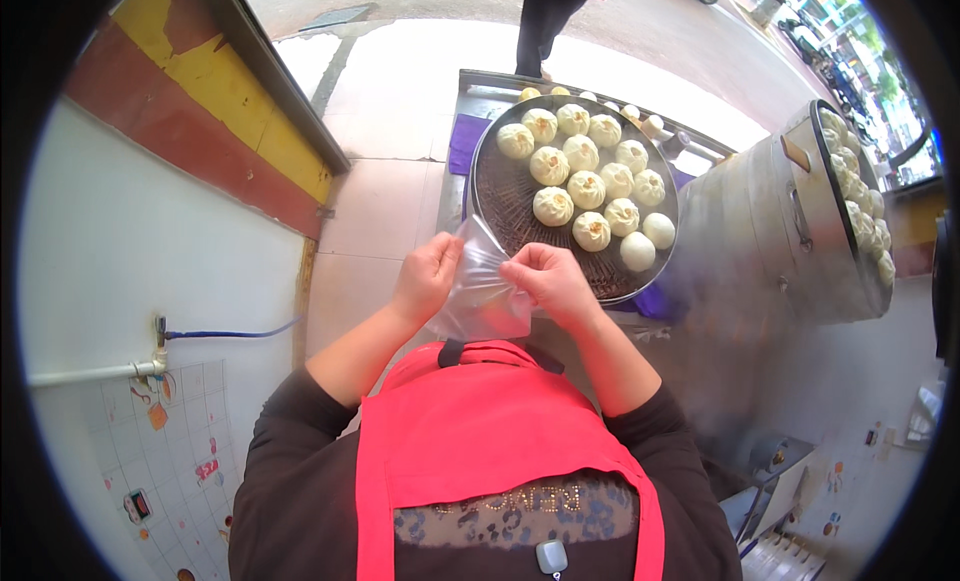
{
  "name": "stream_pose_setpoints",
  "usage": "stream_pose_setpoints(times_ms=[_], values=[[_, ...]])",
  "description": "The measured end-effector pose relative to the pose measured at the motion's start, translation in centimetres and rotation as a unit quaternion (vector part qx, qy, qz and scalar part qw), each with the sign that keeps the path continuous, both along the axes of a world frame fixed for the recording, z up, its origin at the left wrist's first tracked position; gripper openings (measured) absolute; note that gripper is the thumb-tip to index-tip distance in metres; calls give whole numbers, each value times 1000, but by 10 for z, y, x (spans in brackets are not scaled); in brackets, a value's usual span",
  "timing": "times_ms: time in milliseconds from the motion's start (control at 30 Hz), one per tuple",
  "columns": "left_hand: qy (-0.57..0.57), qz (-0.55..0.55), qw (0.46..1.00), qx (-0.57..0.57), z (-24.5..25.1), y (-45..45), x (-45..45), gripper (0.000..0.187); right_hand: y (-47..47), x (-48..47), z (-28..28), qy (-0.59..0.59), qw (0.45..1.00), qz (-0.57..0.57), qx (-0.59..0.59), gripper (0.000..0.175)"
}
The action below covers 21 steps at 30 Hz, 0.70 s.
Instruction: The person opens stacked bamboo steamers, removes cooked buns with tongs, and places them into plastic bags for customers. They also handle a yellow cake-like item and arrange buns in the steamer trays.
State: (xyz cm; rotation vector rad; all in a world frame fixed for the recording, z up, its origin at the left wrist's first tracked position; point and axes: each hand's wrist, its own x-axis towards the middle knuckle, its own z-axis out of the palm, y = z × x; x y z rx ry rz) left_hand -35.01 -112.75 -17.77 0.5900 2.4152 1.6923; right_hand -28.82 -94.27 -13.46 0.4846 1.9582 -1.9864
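Note:
Between my two hands, in front of the red apron [495, 423], hangs a clear plastic bag [484, 300]. My left hand [427, 273] pinches one side of its upper edge. The opposite side is gripped by my right hand [553, 281], thumb against fingers. Something pale yellowish shows faintly through the plastic; I cannot tell what it is. Just beyond the hands lies a round steamer tray [514, 213] with a dark slatted base. Several pleated steamed buns [586, 189] and two smooth round buns [637, 251] rest on it, mostly toward its far and right parts.
A tall stacked steamer [750, 206] with buns on top stands at the right, amid steam. Purple cloth [466, 142] and small round items [652, 125] lie around the tray. A person [544, 26] stands beyond the counter. A wall with a blue hose [225, 333] is at left.

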Motion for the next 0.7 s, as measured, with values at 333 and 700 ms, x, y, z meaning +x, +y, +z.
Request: stream_pose_setpoints(times_ms=[333, 700], values=[[21, -63, 997, -30, -17, -14, -17, 22, -9, 5, -14, 37, 997, 14, 60, 14], [-379, -198, 890, 158, 58, -2, -8, 16, -31, 6, 18, 309, 916, -10, 255, 19]])
